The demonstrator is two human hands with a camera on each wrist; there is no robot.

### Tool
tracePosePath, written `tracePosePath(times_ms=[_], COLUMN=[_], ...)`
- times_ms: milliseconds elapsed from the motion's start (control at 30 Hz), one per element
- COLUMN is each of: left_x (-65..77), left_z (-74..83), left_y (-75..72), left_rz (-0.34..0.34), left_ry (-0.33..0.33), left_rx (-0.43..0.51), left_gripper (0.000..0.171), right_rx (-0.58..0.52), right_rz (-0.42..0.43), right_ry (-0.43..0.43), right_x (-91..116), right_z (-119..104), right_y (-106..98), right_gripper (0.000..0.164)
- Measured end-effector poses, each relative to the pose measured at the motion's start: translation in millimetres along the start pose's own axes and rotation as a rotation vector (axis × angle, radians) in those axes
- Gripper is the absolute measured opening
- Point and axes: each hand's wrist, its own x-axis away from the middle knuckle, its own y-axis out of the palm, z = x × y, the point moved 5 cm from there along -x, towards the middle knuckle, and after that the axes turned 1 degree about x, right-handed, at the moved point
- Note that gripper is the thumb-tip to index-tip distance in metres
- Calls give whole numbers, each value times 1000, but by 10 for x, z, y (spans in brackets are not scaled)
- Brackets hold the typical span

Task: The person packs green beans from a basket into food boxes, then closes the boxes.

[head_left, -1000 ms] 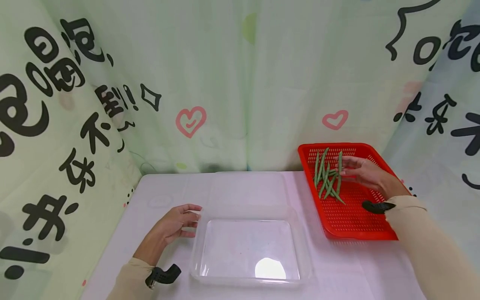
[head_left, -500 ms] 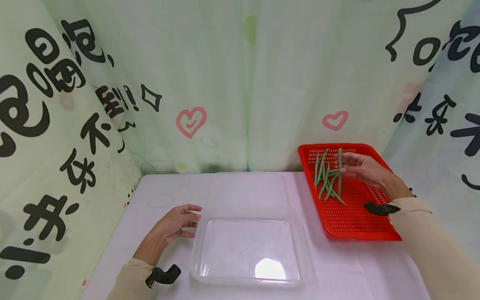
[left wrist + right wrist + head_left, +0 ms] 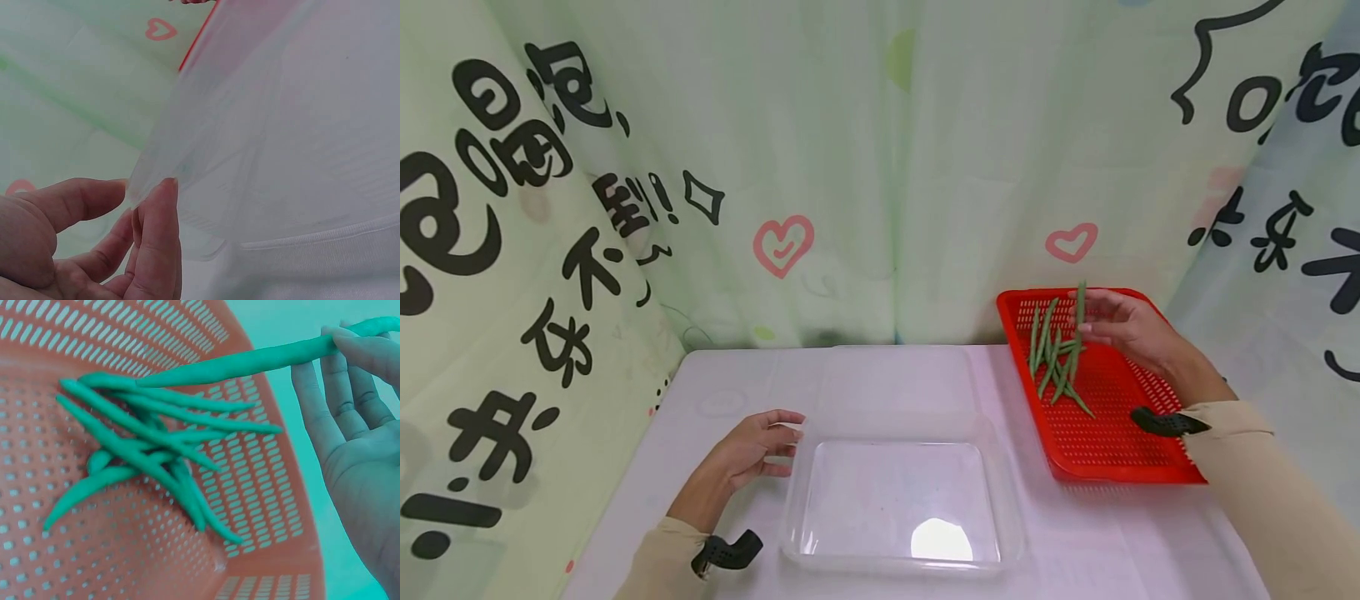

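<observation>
My right hand (image 3: 1126, 330) pinches one green bean (image 3: 244, 365) between thumb and fingers, over the far part of the red perforated basket (image 3: 1123, 446). In the right wrist view the bean points sideways above a loose pile of several green beans (image 3: 128, 453) on the basket's floor. My left hand (image 3: 747, 454) is at the left side of a clear plastic container (image 3: 895, 562). Seen from the left wrist, its thumb (image 3: 87, 199) and fingers pinch the container's rim. Through the transparent walls only the tabletop shows, with a bright reflection.
The basket stands at the right of the pale table (image 3: 760, 379), the container front and centre. Behind and beside the table hangs a light green curtain (image 3: 850, 150) with black lettering and pink hearts. A dark strap (image 3: 1168, 422) sits on the right wrist.
My right hand has risen a little with the bean, whose top now stands above the basket's far rim. The left hand and the container have stayed put.
</observation>
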Motion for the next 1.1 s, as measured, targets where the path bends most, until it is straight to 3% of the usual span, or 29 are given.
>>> tracePosePath(times_ms=[233,567,733,933,1100], left_x=[-1,2,13,9,-20], left_z=[-7,-3,9,11,-11], left_y=[3,1,4,7,-3], left_rz=[4,-3,-3,-14,-36], left_ry=[-2,-3,-5,-9,-11], left_rx=[-4,2,1,10,24], left_gripper=[39,40,40,41,43], right_rx=[33,170,242,205,181], right_rz=[-12,43,-3,-110,-173], right_ry=[-59,-9,-63,-158,-190], right_x=[-1,21,2,-16,-36], right_z=[-180,-393,-494,-612,-662], right_y=[130,324,469,636,763], right_gripper=[44,53,54,51,49])
